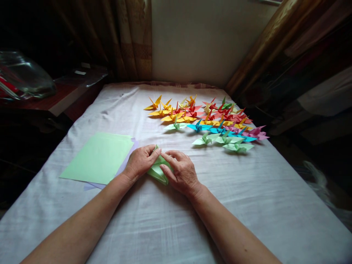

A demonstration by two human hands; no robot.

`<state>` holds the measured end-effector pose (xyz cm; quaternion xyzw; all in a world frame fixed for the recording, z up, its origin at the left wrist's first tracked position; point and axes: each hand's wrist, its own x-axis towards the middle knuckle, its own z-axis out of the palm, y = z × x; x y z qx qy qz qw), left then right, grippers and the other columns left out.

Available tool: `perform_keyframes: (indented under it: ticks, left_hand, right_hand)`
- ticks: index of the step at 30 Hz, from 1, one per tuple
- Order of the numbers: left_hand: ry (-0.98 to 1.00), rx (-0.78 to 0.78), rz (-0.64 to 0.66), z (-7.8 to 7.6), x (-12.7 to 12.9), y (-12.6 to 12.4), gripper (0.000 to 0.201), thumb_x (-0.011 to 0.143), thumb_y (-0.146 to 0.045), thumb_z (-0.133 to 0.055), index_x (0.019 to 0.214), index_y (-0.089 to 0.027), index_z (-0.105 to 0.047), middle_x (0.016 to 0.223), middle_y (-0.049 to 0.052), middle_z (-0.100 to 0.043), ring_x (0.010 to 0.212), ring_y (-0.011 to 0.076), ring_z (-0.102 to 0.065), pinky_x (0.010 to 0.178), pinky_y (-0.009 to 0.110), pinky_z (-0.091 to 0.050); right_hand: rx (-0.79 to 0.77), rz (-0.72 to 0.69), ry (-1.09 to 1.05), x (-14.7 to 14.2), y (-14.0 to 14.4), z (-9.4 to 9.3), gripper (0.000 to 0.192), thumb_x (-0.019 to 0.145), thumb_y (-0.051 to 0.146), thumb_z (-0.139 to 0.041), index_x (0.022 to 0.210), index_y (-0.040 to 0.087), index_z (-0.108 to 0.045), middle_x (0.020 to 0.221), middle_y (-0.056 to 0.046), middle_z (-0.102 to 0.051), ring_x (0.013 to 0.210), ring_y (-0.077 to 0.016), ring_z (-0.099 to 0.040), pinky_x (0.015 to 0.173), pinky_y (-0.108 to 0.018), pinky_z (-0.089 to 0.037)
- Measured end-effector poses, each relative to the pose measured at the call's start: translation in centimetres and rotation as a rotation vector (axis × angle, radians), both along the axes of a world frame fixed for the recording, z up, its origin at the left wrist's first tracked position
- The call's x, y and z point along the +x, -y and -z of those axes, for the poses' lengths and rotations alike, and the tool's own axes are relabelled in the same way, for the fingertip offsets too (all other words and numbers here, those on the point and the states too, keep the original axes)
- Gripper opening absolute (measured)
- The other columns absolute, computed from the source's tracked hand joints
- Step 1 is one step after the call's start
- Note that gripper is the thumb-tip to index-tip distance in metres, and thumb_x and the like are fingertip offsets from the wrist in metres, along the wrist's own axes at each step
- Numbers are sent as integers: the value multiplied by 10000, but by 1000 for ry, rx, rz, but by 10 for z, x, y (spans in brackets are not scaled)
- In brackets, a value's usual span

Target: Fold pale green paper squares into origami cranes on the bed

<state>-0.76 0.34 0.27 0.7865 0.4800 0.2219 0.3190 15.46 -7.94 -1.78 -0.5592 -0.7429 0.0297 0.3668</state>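
Note:
A partly folded light green paper (157, 172) lies on the white cloth (154, 220) in front of me. My left hand (140, 161) pinches its upper left edge. My right hand (180, 172) presses on its right side, fingertips meeting the left hand's at the top point. Most of the folded piece is hidden under both hands.
A stack of flat sheets, light green on top (99, 157) with lilac beneath, lies to the left. Several finished paper cranes (209, 119) in yellow, red, blue, pink and green stand in rows at the back right. A dark side table (55, 99) with a glass vessel (24, 75) sits far left.

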Motion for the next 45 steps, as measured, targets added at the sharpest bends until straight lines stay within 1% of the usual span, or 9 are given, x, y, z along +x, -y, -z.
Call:
perform_keyframes:
  ticks: [3, 6, 9, 12, 25, 29, 33, 40, 45]
  left_hand:
    - [2, -6, -4, 2, -1, 0, 418, 869, -522, -404, 605, -203, -451, 563, -49, -390, 556, 112, -405, 535, 218, -291]
    - [4, -17, -8, 4, -1, 0, 433, 877, -543, -397, 613, -204, -449, 568, -48, -382, 551, 111, -390, 529, 219, -281]
    - [5, -20, -21, 5, -2, 1, 437, 886, -549, -389, 624, -205, -450, 574, -48, -378, 555, 111, -385, 528, 219, -279]
    - [6, -6, -25, 5, -3, 2, 427, 890, -540, -391, 626, -207, -429, 574, -49, -370, 552, 111, -388, 533, 222, -284]
    - [81, 25, -21, 9, -5, 3, 407, 909, -510, -408, 651, -204, -481, 567, -51, -395, 545, 111, -394, 539, 223, -326]
    - [127, 60, -4, 8, -6, 7, 400, 920, -497, -417, 701, -198, -567, 601, -30, -511, 575, 124, -470, 577, 229, -384]
    - [166, 141, 59, 5, -6, 11, 347, 918, -479, -477, 886, -204, -685, 858, 48, -730, 799, 192, -648, 774, 281, -484]
    - [234, 286, 171, -2, -7, 19, 252, 923, -404, -562, 908, -237, -750, 882, 63, -777, 830, 217, -713, 839, 355, -523]
    - [285, 368, 180, 2, -10, 21, 194, 931, -331, -581, 936, -224, -744, 871, 66, -783, 794, 205, -721, 785, 346, -542]
  right_hand:
    - [18, 9, -240, 6, -2, -1, 294, 986, 307, -481, 1114, 203, -723, 1054, -89, -722, 982, -197, -671, 898, -337, -530]
    - [-1, 122, -363, 16, -5, 0, 239, 960, 265, -501, 996, 219, -733, 967, -63, -732, 922, -179, -681, 852, -308, -544]
    - [-54, 201, -330, 21, -7, 3, 168, 907, 268, -567, 882, 236, -730, 915, -52, -727, 886, -191, -673, 829, -322, -535]
    - [-110, 199, -268, 19, -8, 5, 121, 873, 274, -628, 817, 241, -730, 894, -44, -723, 883, -199, -662, 846, -341, -510]
    - [-227, 247, -128, 2, -2, -2, 28, 770, 253, -760, 774, 252, -733, 1003, -25, -719, 994, -225, -624, 893, -391, -398]
    - [-239, 264, -154, -1, 0, -3, 60, 767, 233, -745, 721, 246, -708, 1044, -28, -710, 1031, -228, -610, 910, -401, -387]
    - [-263, 244, -189, 1, -1, -1, 48, 782, 229, -727, 741, 248, -711, 1101, -33, -706, 1069, -232, -615, 933, -418, -390]
    - [-290, 211, -262, 6, -2, -2, 59, 812, 238, -706, 753, 246, -703, 1127, -47, -713, 1100, -239, -624, 974, -454, -381]
    - [-329, 170, -262, 6, -2, -8, 49, 819, 202, -694, 786, 238, -703, 1147, -49, -709, 1140, -244, -614, 977, -459, -380]
